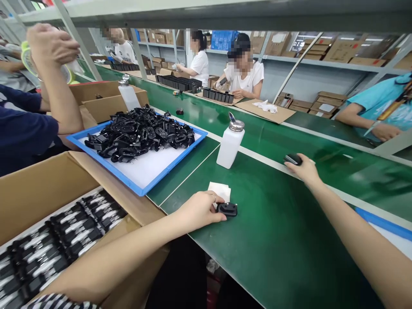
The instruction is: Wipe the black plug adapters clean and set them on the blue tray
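My left hand (pixel 200 207) is low over the green worktop (pixel 277 240), thumb and fingers closed on the side of a black plug piece (pixel 228 209) with small metal pins. Just behind that piece lies a folded white cloth (pixel 221 187). Farther right, my right hand (pixel 307 170) reaches out to the pale strip bordering the green belt (pixel 341 148). Its fingers are wrapped round a smooth black plastic piece (pixel 292 159), whose exact kind I cannot make out. A white pump bottle (pixel 230 148) with a metal top stands between the two hands, farther back.
A blue-rimmed tray (pixel 141 191) heaped with black plug pieces (pixel 144 131) sits to the left. Below it, a cardboard box (pixel 35 178) holds rows of black-and-white parts. Another blue-edged tray (pixel 383 223) is at right. Co-workers sit across the belt, and a person's raised arm (pixel 58 77) is at left.
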The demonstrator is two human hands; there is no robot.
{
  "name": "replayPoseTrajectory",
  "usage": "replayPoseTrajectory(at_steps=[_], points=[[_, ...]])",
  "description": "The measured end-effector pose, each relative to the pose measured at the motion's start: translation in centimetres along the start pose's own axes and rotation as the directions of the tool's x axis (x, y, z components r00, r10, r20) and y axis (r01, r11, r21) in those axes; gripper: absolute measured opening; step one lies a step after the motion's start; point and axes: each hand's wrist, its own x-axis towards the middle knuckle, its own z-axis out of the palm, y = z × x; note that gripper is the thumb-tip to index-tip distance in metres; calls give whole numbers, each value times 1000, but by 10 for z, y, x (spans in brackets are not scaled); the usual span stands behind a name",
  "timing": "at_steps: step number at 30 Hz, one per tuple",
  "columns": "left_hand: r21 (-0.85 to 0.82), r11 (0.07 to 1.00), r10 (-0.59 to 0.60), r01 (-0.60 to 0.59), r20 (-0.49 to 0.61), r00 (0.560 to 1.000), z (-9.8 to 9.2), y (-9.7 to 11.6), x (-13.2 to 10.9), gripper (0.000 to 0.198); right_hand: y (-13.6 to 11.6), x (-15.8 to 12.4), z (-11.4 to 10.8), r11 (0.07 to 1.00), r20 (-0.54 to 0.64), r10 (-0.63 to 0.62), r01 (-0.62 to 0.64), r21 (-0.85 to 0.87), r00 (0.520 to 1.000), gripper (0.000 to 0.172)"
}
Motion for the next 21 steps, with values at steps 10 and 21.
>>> replayPoseTrajectory(at_steps=[10, 21], points=[[-51, 998, 37, -37, 6, 999, 1, -6, 3, 31, -84, -142, 24, 874, 347, -455, 336, 351, 820, 45], [-66, 996, -65, 67, 27, 997, -5, 3, -6, 34, -99, -136, -18, 822, 459, -491, 569, -39, 741, 73]])
